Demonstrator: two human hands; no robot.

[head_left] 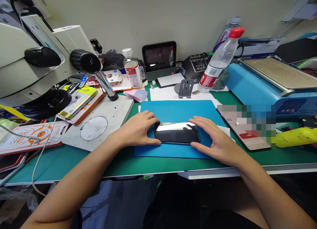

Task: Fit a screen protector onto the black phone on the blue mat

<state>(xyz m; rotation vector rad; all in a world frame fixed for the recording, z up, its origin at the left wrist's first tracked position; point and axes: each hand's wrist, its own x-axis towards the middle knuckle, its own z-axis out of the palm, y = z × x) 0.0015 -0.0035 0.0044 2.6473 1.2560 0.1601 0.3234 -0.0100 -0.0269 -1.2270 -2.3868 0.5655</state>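
A black smartphone (177, 133) lies flat, screen up, on a blue mat (178, 112) in the middle of the green bench. My left hand (138, 128) grips its left end, thumb along the near edge and fingers curled over the far edge. My right hand (213, 136) clasps the right end the same way, fingers bent over the top corner. Both hands rest on the mat.
A white microscope (37, 57) and its base plate (99, 123) stand left, beside phone-case packages (32, 136). Two water bottles (132, 69) (218, 62), a small screen (159, 57) and a phone stand (185, 88) line the back. A blue machine (272, 83) sits right.
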